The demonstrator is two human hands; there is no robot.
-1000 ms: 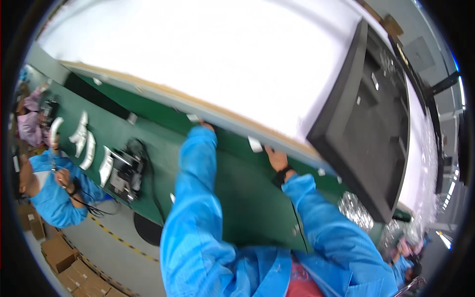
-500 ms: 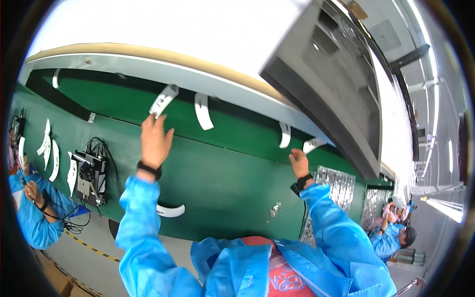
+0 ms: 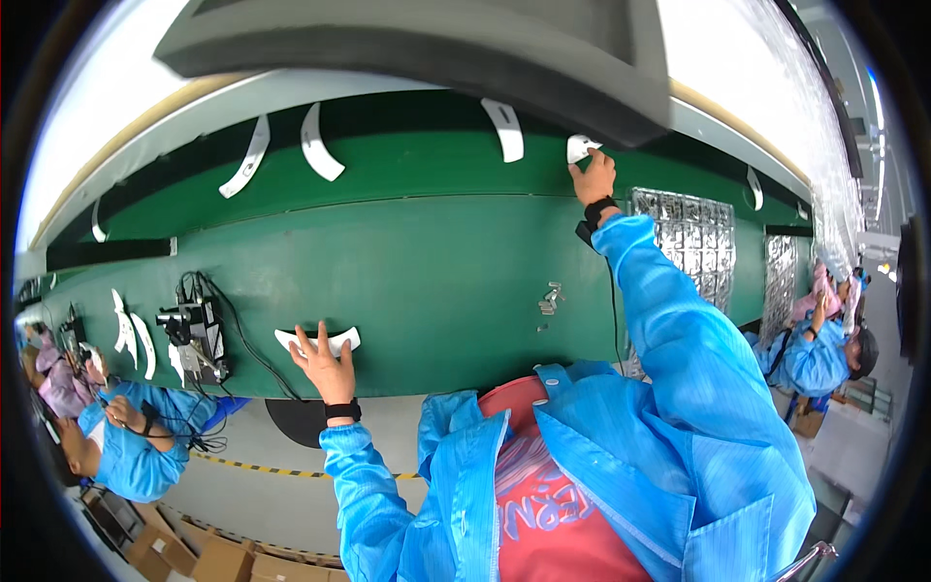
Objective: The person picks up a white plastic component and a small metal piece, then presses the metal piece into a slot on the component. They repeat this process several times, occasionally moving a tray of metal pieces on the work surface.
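My left hand (image 3: 328, 367) is spread over a curved white piece (image 3: 343, 340) near the table's front edge. Its fingertips lie across the piece, and the fingers are apart. My right hand (image 3: 593, 178) reaches to the back of the green table, thumb and fingers closed at the lower end of another white piece (image 3: 580, 145). The upper part of that piece lies close under a dark grey casing. More curved white pieces stand along the back: one left of my right hand (image 3: 505, 129), and two farther left, a bent strip (image 3: 318, 145) and a slanted strip (image 3: 246, 158).
The grey casing (image 3: 436, 58) overhangs the back edge. A clear blister tray (image 3: 690, 242) lies right of my right arm, and small shiny parts (image 3: 550, 299) lie left of it. A black device with cables (image 3: 194, 335) stands left. Co-workers sit at both sides.
My view has swung to the right. My left hand has left the back strip and come down over the white piece near the front edge. My right hand has reached the white piece at the back.
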